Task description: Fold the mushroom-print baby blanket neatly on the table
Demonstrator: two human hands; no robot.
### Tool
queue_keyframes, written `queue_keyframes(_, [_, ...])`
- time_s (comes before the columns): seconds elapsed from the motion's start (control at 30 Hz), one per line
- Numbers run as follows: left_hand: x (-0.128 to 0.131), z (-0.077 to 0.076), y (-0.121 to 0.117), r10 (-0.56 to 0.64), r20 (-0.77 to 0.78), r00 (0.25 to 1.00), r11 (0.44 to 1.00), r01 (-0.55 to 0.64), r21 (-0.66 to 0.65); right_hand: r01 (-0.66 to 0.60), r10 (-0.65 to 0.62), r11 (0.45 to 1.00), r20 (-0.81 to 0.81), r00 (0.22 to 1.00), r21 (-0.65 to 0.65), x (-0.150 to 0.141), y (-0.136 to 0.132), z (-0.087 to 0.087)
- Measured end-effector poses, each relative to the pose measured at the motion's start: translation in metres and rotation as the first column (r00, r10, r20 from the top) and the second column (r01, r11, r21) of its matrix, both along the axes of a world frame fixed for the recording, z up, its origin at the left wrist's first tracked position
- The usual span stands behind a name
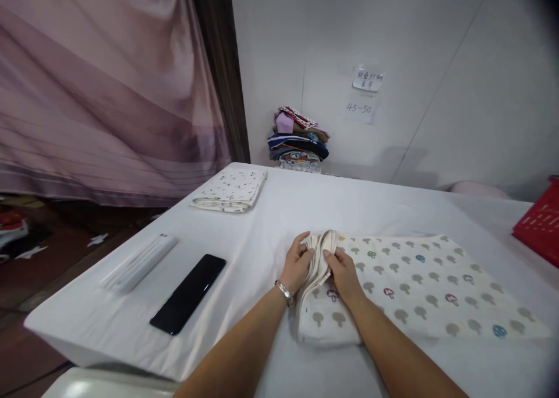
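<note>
A cream cloth [393,293] printed with grey and coloured mushrooms lies flat in layers across the right part of the table. Its left end is lifted and bunched between my hands. My left hand [297,264], with a silver bracelet at the wrist, pinches the outer layers of that end. Close beside it, my right hand [346,274] grips the inner edges between thumb and fingers, the forearm passing over the cloth. The layers stand up in a loop between the two hands.
On the white-covered table [332,200] lie a folded patterned cloth [231,188], a black phone [188,293] and a white box-like object [140,263]. A red basket [539,220] stands at the right edge. Behind are stacked folded fabrics [299,141] and a pink curtain [113,95].
</note>
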State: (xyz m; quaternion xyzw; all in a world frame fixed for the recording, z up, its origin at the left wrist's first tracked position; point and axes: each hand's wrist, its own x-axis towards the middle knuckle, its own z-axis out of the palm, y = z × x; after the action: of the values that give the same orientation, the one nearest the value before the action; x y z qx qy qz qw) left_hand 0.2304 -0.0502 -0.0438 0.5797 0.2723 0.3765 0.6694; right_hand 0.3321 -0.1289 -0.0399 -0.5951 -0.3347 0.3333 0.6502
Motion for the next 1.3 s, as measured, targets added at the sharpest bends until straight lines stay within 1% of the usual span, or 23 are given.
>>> queue_keyframes(0.1, [0.0,-0.002,0.001,0.013,-0.057,0.998,0.996,-0.008,0.092,0.025,-0.024,0.999,0.027,0.999,-0.028,0.0,0.001,-0.001])
queue_keyframes(0.17, [-0.001,-0.003,0.001,0.005,-0.092,0.996,0.987,0.01,0.163,0.017,-0.015,0.999,0.034,0.999,-0.04,0.0,0.001,-0.002])
queue_keyframes(0.23, [-0.001,-0.004,0.001,-0.011,-0.115,0.993,0.979,0.034,0.2,-0.006,0.007,0.999,0.024,1.0,-0.039,0.001,0.002,-0.003])
queue_keyframes(0.4, [-0.002,-0.003,0.002,-0.058,-0.101,0.993,0.981,0.075,0.177,-0.039,0.039,0.998,0.005,0.999,-0.05,0.002,0.003,-0.003])
queue_keyframes(0.57, [-0.002,-0.004,0.004,-0.046,-0.129,0.991,0.98,0.07,0.184,-0.091,0.085,0.99,-0.06,0.995,-0.104,0.002,0.002,0.004])
queue_keyframes(0.67, [-0.003,-0.003,0.005,-0.044,-0.129,0.991,0.979,0.068,0.191,-0.119,0.11,0.987,-0.081,0.991,-0.107,0.002,0.001,0.008])
queue_keyframes(0.73, [-0.003,-0.001,0.005,-0.026,-0.129,0.991,0.983,0.049,0.174,-0.131,0.122,0.987,-0.093,0.988,-0.098,0.002,0.0,0.009])
queue_keyframes(0.83, [-0.002,0.001,0.004,-0.003,-0.109,0.994,0.996,0.012,0.084,-0.13,0.122,0.987,-0.087,0.989,-0.091,0.002,0.0,0.005])
queue_keyframes(1.0, [-0.001,0.004,0.004,-0.027,-0.015,1.0,0.994,0.025,-0.109,-0.006,0.0,0.996,-0.064,0.998,-0.094,0.0,0.003,-0.001])
queue_keyframes(1.07, [-0.002,0.005,0.004,-0.025,0.021,0.999,0.987,0.028,-0.157,0.044,-0.045,0.995,-0.012,0.999,-0.086,0.002,0.003,0.0])
queue_keyframes(1.17, [-0.002,0.007,0.003,-0.012,0.049,0.999,0.98,0.021,-0.196,0.105,-0.084,0.989,0.188,0.979,-0.103,0.007,0.0,0.008])
queue_keyframes(1.23, [-0.002,0.007,0.002,-0.031,0.077,0.997,0.976,0.047,-0.211,0.158,-0.083,0.972,0.376,0.923,-0.175,0.01,-0.002,0.017])
queue_keyframes(1.3, [-0.002,0.007,0.001,-0.066,0.096,0.993,0.976,0.085,-0.201,0.223,-0.05,0.941,0.549,0.834,-0.253,0.009,-0.003,0.027])
